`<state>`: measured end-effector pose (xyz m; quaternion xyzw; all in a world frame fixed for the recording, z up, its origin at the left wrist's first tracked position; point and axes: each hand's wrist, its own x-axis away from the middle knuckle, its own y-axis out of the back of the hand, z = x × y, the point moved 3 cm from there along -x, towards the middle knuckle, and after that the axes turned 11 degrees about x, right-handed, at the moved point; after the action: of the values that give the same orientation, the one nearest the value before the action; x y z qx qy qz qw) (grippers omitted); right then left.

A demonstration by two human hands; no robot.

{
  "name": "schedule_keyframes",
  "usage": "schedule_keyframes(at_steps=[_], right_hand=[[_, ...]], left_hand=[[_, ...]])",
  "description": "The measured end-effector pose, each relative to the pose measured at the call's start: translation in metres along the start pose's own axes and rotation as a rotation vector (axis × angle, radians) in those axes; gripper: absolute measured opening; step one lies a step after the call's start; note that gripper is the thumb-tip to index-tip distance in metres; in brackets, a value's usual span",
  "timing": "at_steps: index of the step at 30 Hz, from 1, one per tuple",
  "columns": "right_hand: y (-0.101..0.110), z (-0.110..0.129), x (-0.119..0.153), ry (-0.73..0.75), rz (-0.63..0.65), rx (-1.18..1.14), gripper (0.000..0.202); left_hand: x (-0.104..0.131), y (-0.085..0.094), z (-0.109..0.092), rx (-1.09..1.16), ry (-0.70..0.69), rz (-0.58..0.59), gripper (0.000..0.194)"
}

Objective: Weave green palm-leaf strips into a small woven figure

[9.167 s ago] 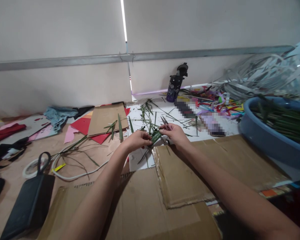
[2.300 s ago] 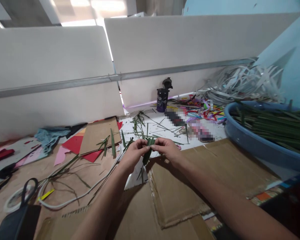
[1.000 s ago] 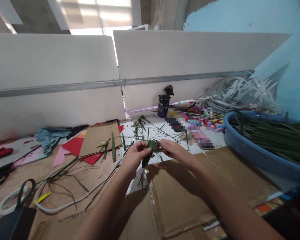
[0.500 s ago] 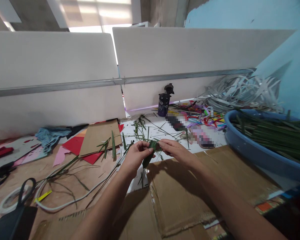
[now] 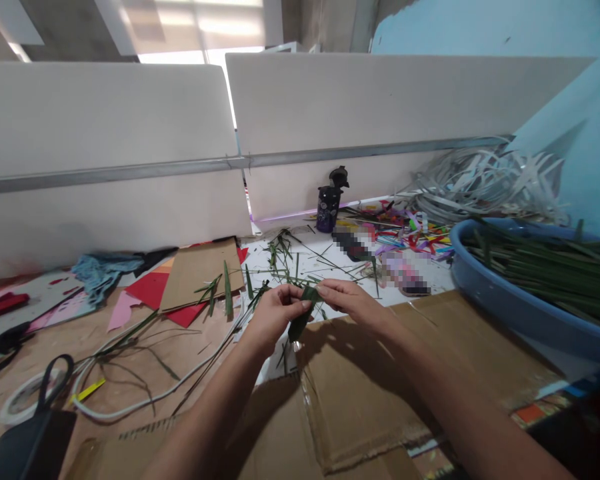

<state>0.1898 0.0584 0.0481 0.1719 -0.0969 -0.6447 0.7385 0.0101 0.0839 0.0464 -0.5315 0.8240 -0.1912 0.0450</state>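
A dark green strip of leaf point(image 5: 299, 325), folded or woven near its top, is held between my two hands above the cardboard. My left hand point(image 5: 279, 312) is closed, pinching it between thumb and fingers from the left. My right hand point(image 5: 347, 298) has its thumb and fingertips pressed together at the leaf's upper right end. How the leaf is folded under the fingers is too small to make out. Beyond my hands, green leaf scraps point(image 5: 281, 250) lie scattered over the white surface.
At right stands a blue basin point(image 5: 510, 303) full of long green leaves point(image 5: 545, 267). A dark bottle point(image 5: 327, 208) with its lid up stands at the back. Cardboard point(image 5: 375, 387) lies under my forearms. A white cable point(image 5: 115, 418) and tape roll point(image 5: 17, 403) are at left.
My right hand has shifted slightly left, closer to my left hand. The leaf's upper end has turned a little; both hands still hold it.
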Motion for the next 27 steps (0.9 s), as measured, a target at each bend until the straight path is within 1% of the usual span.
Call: schedule_keyframes(at_steps=[11,18,21,25,27], right_hand=[[-0.003,-0.002,0.000,0.007,0.015,-0.044,0.049],[-0.004,-0.004,-0.001,-0.013,0.011,-0.051,0.052],[-0.005,-0.006,0.000,-0.023,-0.010,-0.064,0.048],[-0.009,-0.010,0.002,-0.052,-0.041,-0.096,0.037],[-0.010,-0.010,0.003,-0.065,-0.044,-0.091,0.036]], left_hand=[[0.000,0.000,0.000,0.006,0.010,0.004,0.024],[0.000,0.000,0.001,0.019,0.010,0.024,0.024],[0.000,0.001,0.000,0.011,0.007,0.018,0.022],[0.000,0.002,0.000,-0.003,0.000,0.016,0.020],[0.000,0.002,0.000,-0.007,0.001,0.018,0.020]])
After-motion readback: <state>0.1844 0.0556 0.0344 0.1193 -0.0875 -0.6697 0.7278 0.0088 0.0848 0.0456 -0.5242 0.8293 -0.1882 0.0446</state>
